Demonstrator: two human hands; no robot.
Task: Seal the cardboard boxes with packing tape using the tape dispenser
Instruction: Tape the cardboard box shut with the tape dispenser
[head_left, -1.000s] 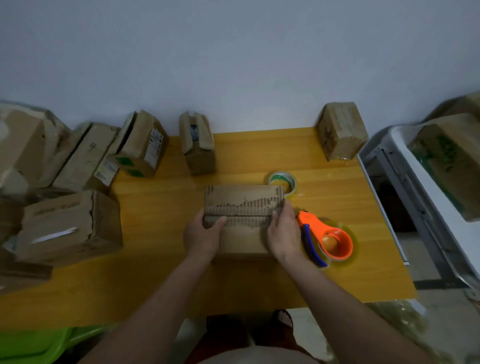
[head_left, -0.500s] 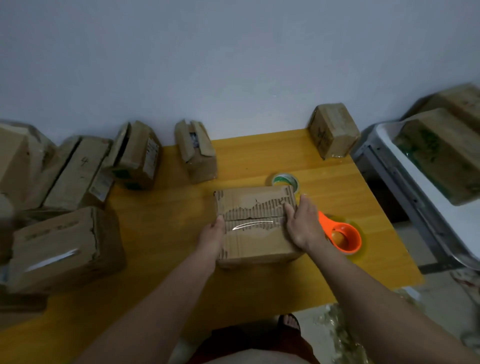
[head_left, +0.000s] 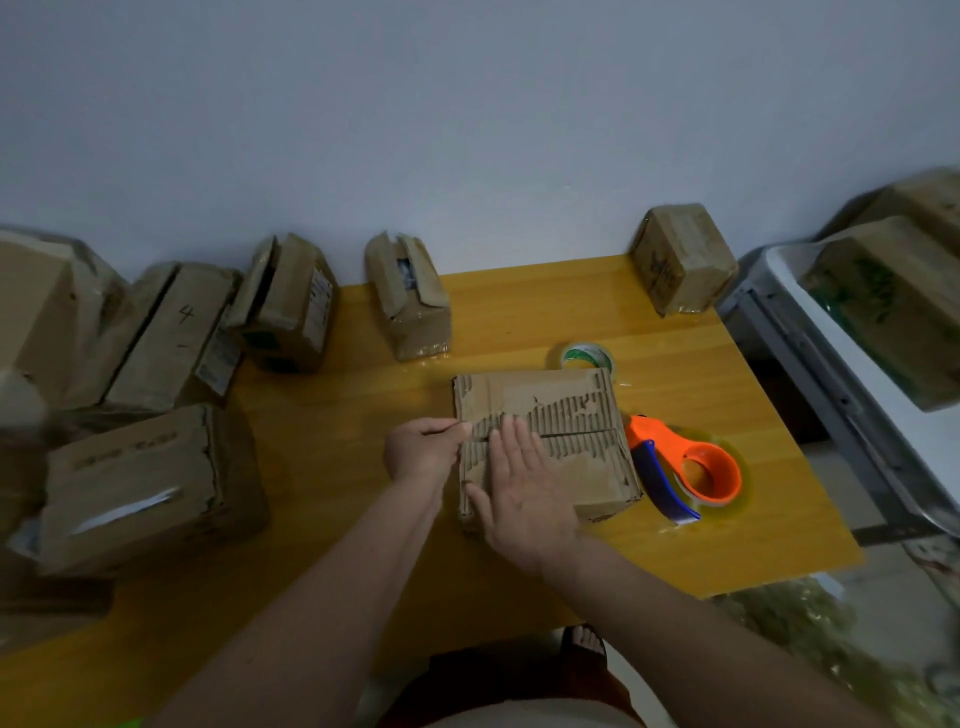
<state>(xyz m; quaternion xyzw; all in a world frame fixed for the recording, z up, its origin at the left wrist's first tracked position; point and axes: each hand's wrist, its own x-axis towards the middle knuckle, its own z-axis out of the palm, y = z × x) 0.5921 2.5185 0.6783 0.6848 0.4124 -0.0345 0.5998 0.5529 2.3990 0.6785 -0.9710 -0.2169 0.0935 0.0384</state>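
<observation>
At the near edge of the wooden table (head_left: 701, 322), two bare forearms reach in toward a worn cardboard box (head_left: 571, 410) set at the table's centre. Right hand (head_left: 519, 488): flat on the box top, fingers straight and together, palm down over the left part of the flap seam, holding nothing. Half a second ago this hand gripped the box's right edge; it has since crossed onto the top. Left hand (head_left: 423, 452): at the box's left edge, fingers curled toward the seam end in a narrow pinch; whether it holds a tape end or only the cardboard edge cannot be told. It has shifted little from its earlier position.

Assessment: the change from bracing both sides to pressing the top suggests the flaps are being held shut or a strip smoothed down. Tape across the seam is not clearly discernible now.

Just beside the box on its right lies the orange tape dispenser (head_left: 691, 467) with blue blade guard, untouched and on the table. Behind the box, touching or nearly touching its far edge, sits a spare tape roll (head_left: 587, 356).

Farther back, an unsealed small box (head_left: 410, 301) with raised flaps stands near the wall, a wrapped box (head_left: 680, 260) occupies the far right corner, and several more boxes (head_left: 171, 332) crowd the left. Judgement: several boxes remain to seal.
</observation>
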